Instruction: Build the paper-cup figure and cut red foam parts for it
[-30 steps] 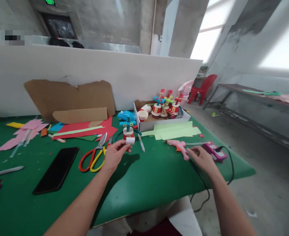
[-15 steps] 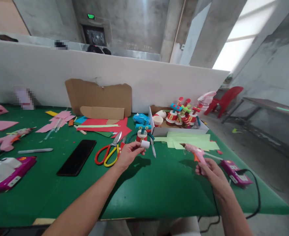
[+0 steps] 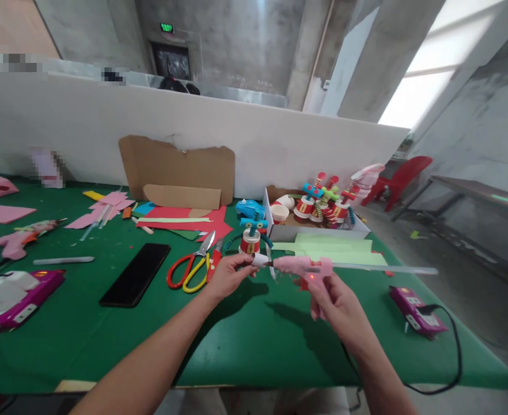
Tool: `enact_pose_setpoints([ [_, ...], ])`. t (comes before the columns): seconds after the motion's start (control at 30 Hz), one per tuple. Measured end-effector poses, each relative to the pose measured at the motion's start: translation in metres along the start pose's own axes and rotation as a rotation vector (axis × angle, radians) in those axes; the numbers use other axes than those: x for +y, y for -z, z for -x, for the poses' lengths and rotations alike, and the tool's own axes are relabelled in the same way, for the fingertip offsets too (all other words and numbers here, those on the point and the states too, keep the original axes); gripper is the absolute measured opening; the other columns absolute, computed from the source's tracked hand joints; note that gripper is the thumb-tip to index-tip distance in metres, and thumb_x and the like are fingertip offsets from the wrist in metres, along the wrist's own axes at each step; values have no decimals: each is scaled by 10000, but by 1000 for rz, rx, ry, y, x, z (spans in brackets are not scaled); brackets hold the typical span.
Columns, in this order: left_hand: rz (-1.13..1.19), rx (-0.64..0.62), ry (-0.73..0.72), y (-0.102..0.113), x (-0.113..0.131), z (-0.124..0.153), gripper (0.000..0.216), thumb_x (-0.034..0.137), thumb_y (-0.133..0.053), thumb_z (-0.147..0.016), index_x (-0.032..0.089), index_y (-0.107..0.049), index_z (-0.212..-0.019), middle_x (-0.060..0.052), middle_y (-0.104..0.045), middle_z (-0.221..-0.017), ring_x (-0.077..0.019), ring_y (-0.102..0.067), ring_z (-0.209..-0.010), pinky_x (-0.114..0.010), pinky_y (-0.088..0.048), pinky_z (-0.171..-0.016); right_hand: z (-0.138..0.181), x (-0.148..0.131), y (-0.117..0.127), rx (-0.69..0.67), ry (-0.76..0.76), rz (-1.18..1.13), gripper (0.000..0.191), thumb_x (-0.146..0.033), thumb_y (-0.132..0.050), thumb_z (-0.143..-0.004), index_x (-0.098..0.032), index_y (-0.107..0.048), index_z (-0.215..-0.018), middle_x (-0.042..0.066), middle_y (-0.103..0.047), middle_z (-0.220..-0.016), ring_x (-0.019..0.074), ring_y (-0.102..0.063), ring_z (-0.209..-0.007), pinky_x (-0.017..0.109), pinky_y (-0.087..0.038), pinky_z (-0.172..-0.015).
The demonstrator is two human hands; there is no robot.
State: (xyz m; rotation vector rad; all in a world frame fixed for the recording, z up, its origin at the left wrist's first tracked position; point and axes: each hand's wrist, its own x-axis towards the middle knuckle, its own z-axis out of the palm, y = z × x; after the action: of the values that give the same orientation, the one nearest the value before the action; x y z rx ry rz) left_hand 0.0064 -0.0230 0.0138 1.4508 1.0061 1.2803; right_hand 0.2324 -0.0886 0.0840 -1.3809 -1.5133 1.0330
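My left hand (image 3: 228, 278) pinches a small white paper roll (image 3: 259, 259) above the green table (image 3: 107, 340). My right hand (image 3: 338, 302) grips a pink glue gun (image 3: 302, 266) by its handle, with the nozzle touching the roll and a clear glue stick (image 3: 387, 268) jutting out behind. Just beyond the roll stands a paper-cup figure (image 3: 250, 239) with a red band and blue spiral arms.
Red and yellow scissors (image 3: 189, 270) and a black phone (image 3: 135, 274) lie to the left. A white box (image 3: 312, 229) of finished cup figures sits behind, light green paper (image 3: 332, 249) beside it. A magenta power adapter (image 3: 416, 311) with a black cable lies at right. Another glue gun (image 3: 14, 243) lies at far left.
My right hand picked the glue gun up off the table and swung it left until its nozzle met the roll in my left hand. The view shifted slightly.
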Motion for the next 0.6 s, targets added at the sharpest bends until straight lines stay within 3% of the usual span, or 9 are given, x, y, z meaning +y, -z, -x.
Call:
enact_pose_setpoints([
  [0.1, -7, -15, -3, 0, -2, 0, 147, 305, -680, -689, 172, -718, -739, -5, -683, -643, -135, -600, -603, -243, -475, -636, -1, -3, -3, 45, 104, 156, 430, -555, -566, -790, -174, -630, -980, 70, -705, -755, 133, -523, -446, 267, -443, -456],
  [0.3, -28, -28, -16, 2, -4, -1, 137, 295, -668, -710, 168, -715, -732, -7, -681, -654, -136, -592, -612, -246, -466, -643, -2, -6, -8, 29, 254, 405, 326, -434, -492, -845, -185, -665, -964, 82, -710, -822, 174, -601, -564, 267, -479, -543],
  [0.6, -23, -11, -2, 0, 0, -1, 145, 314, -679, -690, 172, -706, -680, -4, -660, -625, -138, -577, -603, -255, -456, -637, -5, -3, -15, 47, 314, 439, 299, -395, -482, -859, -197, -664, -989, 103, -718, -902, 228, -674, -746, 288, -519, -677],
])
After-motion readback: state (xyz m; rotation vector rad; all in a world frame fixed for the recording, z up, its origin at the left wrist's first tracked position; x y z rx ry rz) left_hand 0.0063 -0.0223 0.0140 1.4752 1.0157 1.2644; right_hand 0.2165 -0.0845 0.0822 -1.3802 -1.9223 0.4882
